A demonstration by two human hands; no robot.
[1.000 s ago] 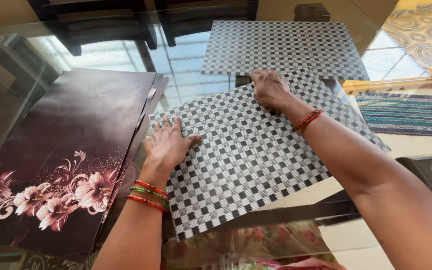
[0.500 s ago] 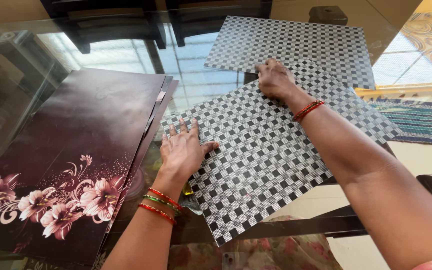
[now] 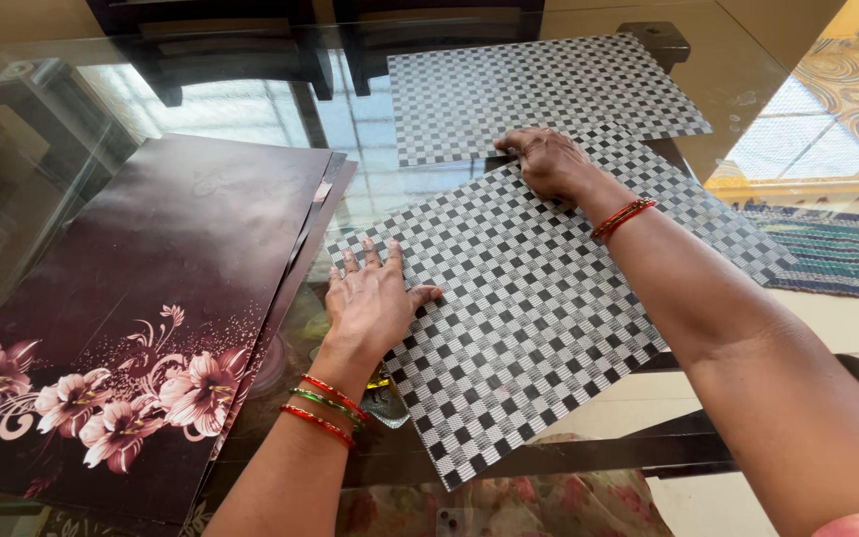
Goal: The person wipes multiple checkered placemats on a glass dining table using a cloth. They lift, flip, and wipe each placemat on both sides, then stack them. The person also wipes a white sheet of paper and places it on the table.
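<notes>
A black-and-white checkered placemat [image 3: 539, 308] lies skewed on the glass bench [image 3: 370, 149], its near corner jutting past the bench's front edge. The left hand [image 3: 375, 303] lies flat and spread on the mat's left edge, fingers wide, holding nothing. The right hand [image 3: 547, 159] presses the mat's far corner with fingers curled down, just where it meets a second checkered placemat [image 3: 529, 89] lying farther back. Left of the mat, touching or nearly so, sits a stack of dark floral placemats [image 3: 141, 308]. Bare glass shows between the stack and the far mat.
</notes>
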